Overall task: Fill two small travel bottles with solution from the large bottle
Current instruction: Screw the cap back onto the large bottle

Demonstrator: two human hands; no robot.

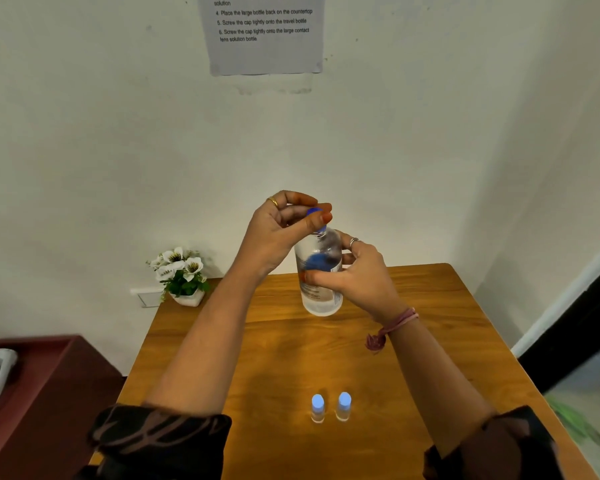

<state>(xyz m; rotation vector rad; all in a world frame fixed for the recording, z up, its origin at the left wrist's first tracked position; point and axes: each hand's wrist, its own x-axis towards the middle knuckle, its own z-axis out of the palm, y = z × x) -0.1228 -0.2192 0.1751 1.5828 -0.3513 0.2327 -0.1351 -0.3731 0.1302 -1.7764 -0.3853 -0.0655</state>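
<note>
Pinching blue cap (315, 213) — left hand (284, 226), right hand (359, 275) gripping large bottle (321, 271) above table (430, 306)

One head-worn view, looking forward and down.
Wooden table (413, 341) fills six o'clock close below; the wall (118, 150) and its taped instruction sheet (267, 46) sit at twelve.

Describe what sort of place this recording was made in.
Probably a plain room set up for staged recording, not a real bathroom: a small wooden table pushed into a bare white corner, a printed instruction sheet taped to the wall, and a small pot of artificial-looking flowers as decoration.
</note>
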